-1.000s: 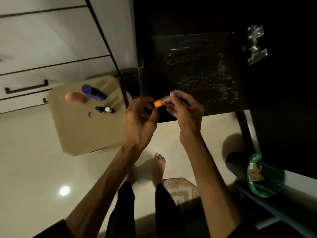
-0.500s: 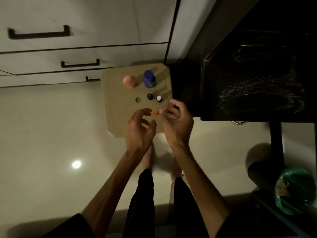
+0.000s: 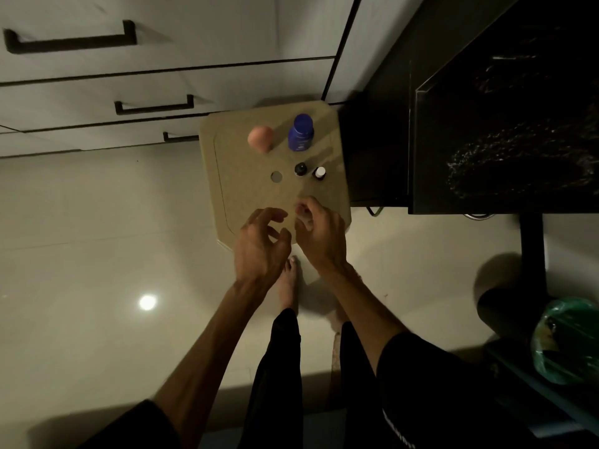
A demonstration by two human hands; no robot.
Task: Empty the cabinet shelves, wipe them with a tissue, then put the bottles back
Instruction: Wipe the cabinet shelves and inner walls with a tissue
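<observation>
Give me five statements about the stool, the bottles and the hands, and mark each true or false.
1. The blue bottle stands on the stool. True.
2. Two small bottles, one black-capped and one white-capped, stand side by side. True.
3. The blue bottle lies on the floor. False: it is upright on the stool.
4. Both hands, left and right, are over the stool's near edge. True.
5. The left hand grips the blue bottle. False: it is well short of it.

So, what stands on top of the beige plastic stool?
On the beige plastic stool: a blue bottle, a pink rounded object, two small dark bottles. The hands cover its near edge.
</observation>
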